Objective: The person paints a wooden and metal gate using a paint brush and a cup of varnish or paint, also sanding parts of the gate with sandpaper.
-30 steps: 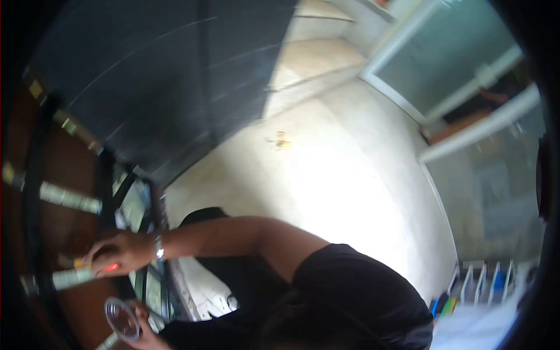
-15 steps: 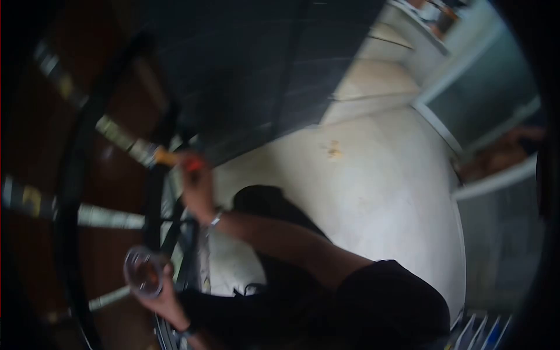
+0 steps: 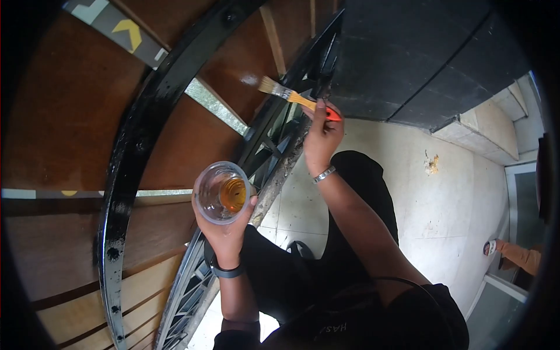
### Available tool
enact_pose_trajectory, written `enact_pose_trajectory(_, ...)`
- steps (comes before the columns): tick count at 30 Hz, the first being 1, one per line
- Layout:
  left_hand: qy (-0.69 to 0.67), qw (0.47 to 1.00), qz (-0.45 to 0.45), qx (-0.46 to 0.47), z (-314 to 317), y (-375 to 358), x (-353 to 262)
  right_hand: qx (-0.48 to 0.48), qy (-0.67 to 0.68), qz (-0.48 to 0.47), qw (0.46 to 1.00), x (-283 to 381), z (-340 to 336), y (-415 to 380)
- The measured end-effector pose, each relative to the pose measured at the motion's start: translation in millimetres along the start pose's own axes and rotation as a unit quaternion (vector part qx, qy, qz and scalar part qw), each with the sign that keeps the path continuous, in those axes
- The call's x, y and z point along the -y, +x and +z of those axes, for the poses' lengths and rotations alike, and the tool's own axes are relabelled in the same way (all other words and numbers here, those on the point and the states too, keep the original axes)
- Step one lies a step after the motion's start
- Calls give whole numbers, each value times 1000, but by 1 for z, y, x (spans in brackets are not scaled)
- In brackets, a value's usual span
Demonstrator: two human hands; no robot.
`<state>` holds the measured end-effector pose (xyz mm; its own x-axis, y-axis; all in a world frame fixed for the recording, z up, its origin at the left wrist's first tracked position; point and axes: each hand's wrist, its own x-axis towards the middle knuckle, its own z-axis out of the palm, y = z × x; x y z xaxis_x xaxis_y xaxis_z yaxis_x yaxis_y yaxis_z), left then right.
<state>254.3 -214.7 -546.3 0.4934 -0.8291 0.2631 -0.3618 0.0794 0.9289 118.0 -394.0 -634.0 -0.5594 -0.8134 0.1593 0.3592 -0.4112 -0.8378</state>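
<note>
My left hand (image 3: 224, 238) is wrapped round a clear plastic cup (image 3: 211, 201) with some amber liquid at its bottom. In my right hand (image 3: 322, 139) is a paintbrush (image 3: 301, 100) with pale bristles, a metal band and a yellow handle with a red end. The bristles point left, over or near a brown wooden panel (image 3: 239, 73); whether they touch it I cannot tell. A curved black metal beam (image 3: 143, 125) crosses the panels, left of the cup.
Black lattice metalwork (image 3: 269, 143) runs beside my legs. Dark panels (image 3: 408, 58) stand at the top, above a pale floor (image 3: 431, 204) with a yellowish patch (image 3: 431, 164). At the right edge, another person's arm (image 3: 519, 256) reaches in near glass-paned frames.
The view has turned and sharpened, showing more of the wooden panels. Both hands, with cup and brush, now appear farther right and higher in view. The other person's arm appears lower.
</note>
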Motion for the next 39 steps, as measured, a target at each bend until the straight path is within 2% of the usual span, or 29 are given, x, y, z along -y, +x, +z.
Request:
enact_pose_trajectory(4, -5, 1000, 8, -1, 0, 3, 2, 24, -90, -30, 995, 17, -8, 20)
enact_pose_trajectory(6, -10, 1000, 3, 16, 0, 3, -2, 40, -109, -184, 976, 24, 3, 42)
enact_pose_trajectory(9, -2, 1000, 8, 8, -2, 4, -2, 92, -180, -170, 965, 40, 17, 46)
enact_pose_trajectory(11, -2, 999, 24, 26, -3, 7, 0, 131, -193, -171, 957, 30, 16, 32)
enact_pose_trajectory(14, -3, 1000, 14, 5, -5, 7, 0, 195, -208, -194, 939, 18, 5, 5)
enact_pose_trajectory(18, 9, 1000, 30, 4, -7, 10, -1, 247, -211, -212, 922, 39, -1, -22)
enact_pose_trajectory(20, 6, 1000, 25, -1, -8, 10, -1, 255, -181, -199, 929, 45, -1, -20)
enact_pose_trajectory(22, 4, 1000, 21, -7, -8, 10, 1, 244, -138, -118, 953, 50, 0, -16)
enact_pose_trajectory(23, -3, 1000, 27, -4, -9, 11, 3, 246, -112, -117, 956, 51, 7, -13)
enact_pose_trajectory(27, -13, 999, 29, -6, -10, 11, 5, 259, -148, -73, 952, 44, 20, 28)
enact_pose_trajectory(29, -16, 999, 32, -13, -12, 12, 10, 253, -221, -163, 928, 36, 22, 53)
enact_pose_trajectory(33, -23, 999, 21, -21, -11, 12, 12, 257, -230, -227, 911, 39, 26, 91)
enact_pose_trajectory(35, -21, 999, 16, -26, -11, 13, 12, 211, -283, -276, 894, 46, 27, 101)
enact_pose_trajectory(36, -18, 999, 15, -23, -12, 14, 11, 217, -282, -277, 893, 46, 27, 99)
enact_pose_trajectory(38, -15, 1000, 10, -23, -12, 13, 13, 190, -144, -252, 938, 46, 29, 89)
enact_pose_trajectory(39, -9, 1000, 16, -22, -12, 14, 14, 193, -144, -251, 937, 40, 26, 84)
